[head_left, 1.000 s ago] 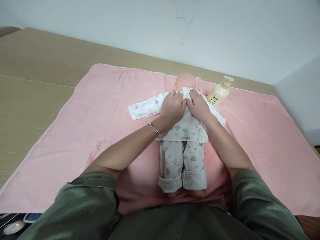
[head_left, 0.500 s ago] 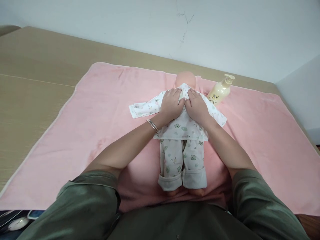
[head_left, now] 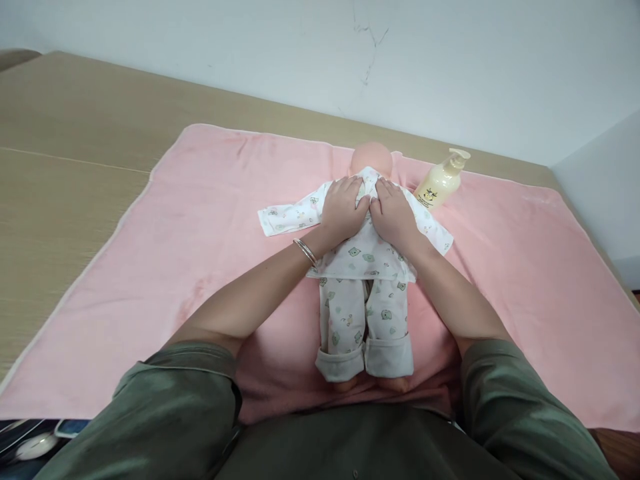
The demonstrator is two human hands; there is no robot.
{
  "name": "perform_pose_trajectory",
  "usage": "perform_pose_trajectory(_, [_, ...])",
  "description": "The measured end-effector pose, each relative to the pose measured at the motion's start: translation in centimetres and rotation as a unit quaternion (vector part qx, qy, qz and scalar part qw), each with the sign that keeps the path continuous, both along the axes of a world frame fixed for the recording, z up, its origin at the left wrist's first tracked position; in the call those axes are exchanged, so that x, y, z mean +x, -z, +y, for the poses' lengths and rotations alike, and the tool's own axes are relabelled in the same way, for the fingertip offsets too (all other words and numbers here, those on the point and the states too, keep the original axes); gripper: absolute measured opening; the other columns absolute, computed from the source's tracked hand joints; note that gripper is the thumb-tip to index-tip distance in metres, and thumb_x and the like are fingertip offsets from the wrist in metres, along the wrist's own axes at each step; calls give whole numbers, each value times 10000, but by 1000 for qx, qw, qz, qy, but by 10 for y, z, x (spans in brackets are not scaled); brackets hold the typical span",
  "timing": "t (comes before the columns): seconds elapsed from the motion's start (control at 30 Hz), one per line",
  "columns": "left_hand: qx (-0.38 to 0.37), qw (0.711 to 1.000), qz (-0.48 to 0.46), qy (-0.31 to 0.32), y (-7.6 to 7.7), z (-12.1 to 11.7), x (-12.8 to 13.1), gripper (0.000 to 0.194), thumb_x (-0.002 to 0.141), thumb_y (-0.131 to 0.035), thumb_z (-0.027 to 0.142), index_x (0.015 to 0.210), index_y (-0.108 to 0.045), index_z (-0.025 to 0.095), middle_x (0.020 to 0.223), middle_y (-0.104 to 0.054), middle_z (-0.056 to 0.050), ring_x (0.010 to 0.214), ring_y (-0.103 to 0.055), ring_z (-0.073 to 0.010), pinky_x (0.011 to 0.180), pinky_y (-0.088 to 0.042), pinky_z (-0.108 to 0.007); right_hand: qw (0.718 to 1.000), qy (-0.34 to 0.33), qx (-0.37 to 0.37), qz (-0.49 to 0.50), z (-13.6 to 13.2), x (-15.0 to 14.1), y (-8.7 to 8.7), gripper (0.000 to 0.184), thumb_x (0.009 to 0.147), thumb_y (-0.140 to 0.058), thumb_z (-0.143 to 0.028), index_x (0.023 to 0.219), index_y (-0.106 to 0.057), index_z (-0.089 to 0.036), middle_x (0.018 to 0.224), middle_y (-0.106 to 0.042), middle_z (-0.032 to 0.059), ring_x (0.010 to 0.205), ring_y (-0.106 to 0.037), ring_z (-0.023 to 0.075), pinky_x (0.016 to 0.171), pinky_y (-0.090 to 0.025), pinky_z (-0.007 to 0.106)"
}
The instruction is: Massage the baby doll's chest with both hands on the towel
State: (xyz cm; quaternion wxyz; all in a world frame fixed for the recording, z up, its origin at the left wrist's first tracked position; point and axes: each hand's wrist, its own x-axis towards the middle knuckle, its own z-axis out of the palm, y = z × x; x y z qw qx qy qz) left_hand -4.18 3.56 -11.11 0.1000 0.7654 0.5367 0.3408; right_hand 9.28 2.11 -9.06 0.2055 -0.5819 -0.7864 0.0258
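Note:
A baby doll lies on a pink blanket, its head away from me and its feet near my body. It wears a white printed top with sleeves spread to both sides, and matching trousers with rolled cuffs. My left hand rests flat on the upper part of the top, fingers stretched toward the head. Beside it, my right hand lies flat in the same way, the two thumbs close together. Neither hand grips anything. The doll's face does not show.
Just right of the doll, a cream pump bottle stands on the blanket, tilted in view. The wooden table reaches back to a pale wall with a crack. Below the table edge at bottom left are a white rounded object and dark items.

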Motion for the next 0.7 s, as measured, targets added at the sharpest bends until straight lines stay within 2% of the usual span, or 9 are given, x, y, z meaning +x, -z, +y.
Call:
perform_pose_trajectory(0.23, [21, 1000, -8, -9, 6, 2, 1, 430, 912, -406, 285, 1278, -581, 145, 1368, -629, -137, 1302, -542, -292, 1142, -392, -492, 1000, -8, -13, 15, 3, 4, -4, 521, 916, -319, -223, 1366, -507, -39, 1469, -526, 199, 1398, -461, 300, 1187, -352, 508])
perform_pose_trajectory(0.33, [29, 1000, 2, -11, 5, -2, 3, 418, 927, -388, 279, 1268, -577, 127, 1358, -629, -162, 1309, -534, -314, 1144, -381, -524, 999, -9, -28, 37, 5, 8, -6, 497, 913, -352, -251, 1343, -525, -72, 1451, -548, 189, 1365, -497, 307, 1153, -388, 516])
perform_pose_trajectory(0.5, [46, 999, 21, -4, 0, -10, 5, 402, 949, -351, 264, 1225, -591, 98, 1307, -647, -184, 1284, -550, -316, 1155, -382, -506, 998, 2, -37, 42, 8, 12, -7, 509, 917, -379, -279, 1348, -509, -42, 1454, -537, 211, 1365, -492, 330, 1143, -389, 516])
perform_pose_trajectory(0.7, [11, 1000, 26, -6, -6, -2, 1, 351, 896, -401, 262, 1135, -628, 142, 1183, -693, -145, 1139, -607, -311, 1046, -468, -491, 1000, 5, -25, 8, -4, 1, -13, 482, 928, -351, -227, 1340, -523, -45, 1392, -593, 206, 1326, -525, 328, 1125, -406, 519])
